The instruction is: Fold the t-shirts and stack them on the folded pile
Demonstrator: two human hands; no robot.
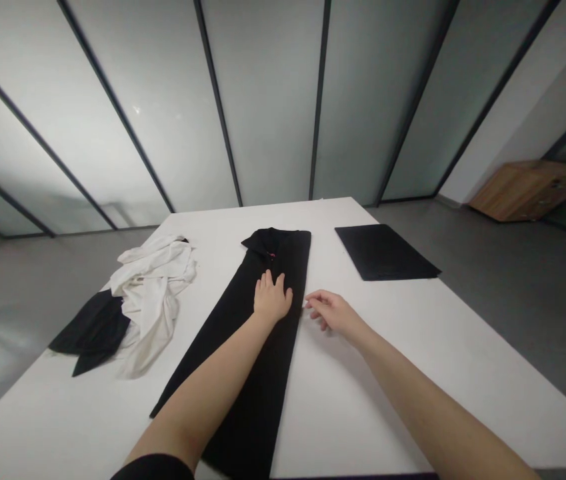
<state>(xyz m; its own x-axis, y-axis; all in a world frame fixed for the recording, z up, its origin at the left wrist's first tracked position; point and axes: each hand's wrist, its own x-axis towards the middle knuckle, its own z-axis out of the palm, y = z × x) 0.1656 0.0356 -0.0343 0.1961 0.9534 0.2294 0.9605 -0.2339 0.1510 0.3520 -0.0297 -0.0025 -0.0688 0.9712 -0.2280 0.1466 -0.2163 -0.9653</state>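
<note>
With twelve straight ahead of me and my left hand as the middle of the dial, a crumpled black cloth [90, 327] lies at about nine o'clock, near the left edge of the white surface [327, 407]. A rumpled white garment [155, 267] touches it on its right, also toward nine and well apart from my fingers.

Next comes the black garment [233, 347], directly under my left hand [271, 301]. It is laid out long and narrow, its long axis running from roughly half past twelve down to half past six, with the collar [261, 240] at the far end and a small reddish mark [273, 255] just below it. My left palm is down on the upper part, short of the collar, fingers fanned wide and gripping nothing.

My right hand [331, 312] sits at three o'clock, just beside the garment's right long edge, which lies toward nine from those fingers. Thumb and forefinger are drawn close together; I can't tell whether they pinch the edge or merely hover by it. So the right is nearer that edge, while the left rests inside it.

Farther right, at two o'clock, a flat black cloth [385, 253] lies apart from everything.
</note>
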